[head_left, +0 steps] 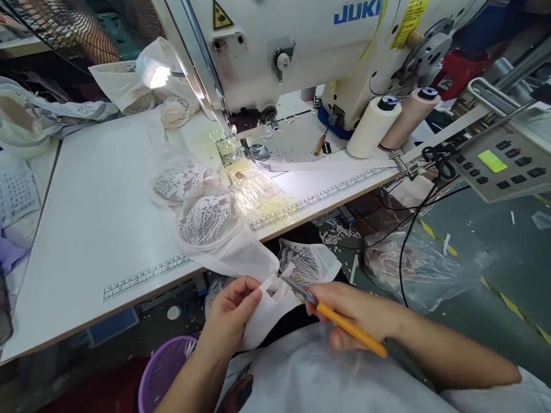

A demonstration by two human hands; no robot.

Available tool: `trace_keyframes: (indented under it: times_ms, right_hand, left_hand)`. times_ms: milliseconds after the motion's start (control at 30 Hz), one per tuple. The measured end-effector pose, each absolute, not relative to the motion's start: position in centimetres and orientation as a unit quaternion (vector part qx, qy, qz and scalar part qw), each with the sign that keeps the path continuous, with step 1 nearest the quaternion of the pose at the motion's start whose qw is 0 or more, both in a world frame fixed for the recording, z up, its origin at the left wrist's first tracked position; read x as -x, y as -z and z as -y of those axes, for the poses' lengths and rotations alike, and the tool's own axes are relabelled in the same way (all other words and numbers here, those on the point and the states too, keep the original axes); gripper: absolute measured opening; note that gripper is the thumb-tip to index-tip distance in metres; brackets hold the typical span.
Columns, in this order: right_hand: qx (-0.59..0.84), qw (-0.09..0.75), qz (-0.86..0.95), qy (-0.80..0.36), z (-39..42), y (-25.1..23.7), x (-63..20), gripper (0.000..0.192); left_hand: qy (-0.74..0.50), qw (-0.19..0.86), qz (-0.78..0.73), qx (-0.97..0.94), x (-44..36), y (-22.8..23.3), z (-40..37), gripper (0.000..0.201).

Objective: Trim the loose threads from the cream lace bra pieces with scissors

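A white lace bra [206,221] lies partly on the sewing table, its cups upward, and hangs over the front edge toward my lap. My left hand [235,310] is closed, pinching a white fabric band of the bra between thumb and fingers. In my right hand [344,312] is a tool with a long orange handle [350,330] and a slim pointed metal end. That metal tip touches or nearly touches the narrow white strip beside my left fingertips. My right fingers hide part of the tool, so its exact kind is unclear.
Over the table stands a sewing machine [258,57], with a cream thread cone [372,129] and a brown thread cone [411,117] at its right. A control panel [501,163] juts out at right. Below are a purple basket [159,370] and a clear plastic bag [422,269].
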State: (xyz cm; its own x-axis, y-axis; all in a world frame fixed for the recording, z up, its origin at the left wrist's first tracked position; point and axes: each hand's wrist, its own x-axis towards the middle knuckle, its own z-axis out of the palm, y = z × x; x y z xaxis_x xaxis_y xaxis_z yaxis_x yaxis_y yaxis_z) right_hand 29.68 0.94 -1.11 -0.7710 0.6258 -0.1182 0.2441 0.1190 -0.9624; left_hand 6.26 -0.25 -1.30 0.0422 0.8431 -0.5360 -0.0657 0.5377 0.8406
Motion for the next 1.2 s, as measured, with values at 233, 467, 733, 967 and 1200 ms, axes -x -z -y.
trace_keyframes:
  times_ms: [233,467,733,967,1200]
  right_hand:
    - [0.322,0.054,0.749,-0.577,1.3,3.8,-29.6,0.042]
    - [0.35,0.063,0.756,-0.549,0.9,3.0,-28.2,0.041]
    - [0.39,0.046,0.753,-0.528,0.7,2.7,-27.7,0.04]
    - [0.449,0.033,0.711,-0.54,1.0,3.6,-27.5,0.045]
    - [0.484,0.202,0.702,-0.482,0.1,2.9,-28.6,0.042]
  left_hand:
    - [-0.373,0.666,-0.579,-0.285,-7.0,1.5,1.1,0.031]
    - [-0.389,0.646,-0.583,-0.3,-8.2,1.8,1.7,0.031]
    - [-0.382,0.631,-0.598,-0.314,-8.8,1.5,1.4,0.031]
    - [-0.395,0.603,-0.592,-0.36,-8.8,1.2,1.2,0.025]
    - [-0.359,0.558,-0.606,-0.437,-8.8,0.4,1.3,0.021]
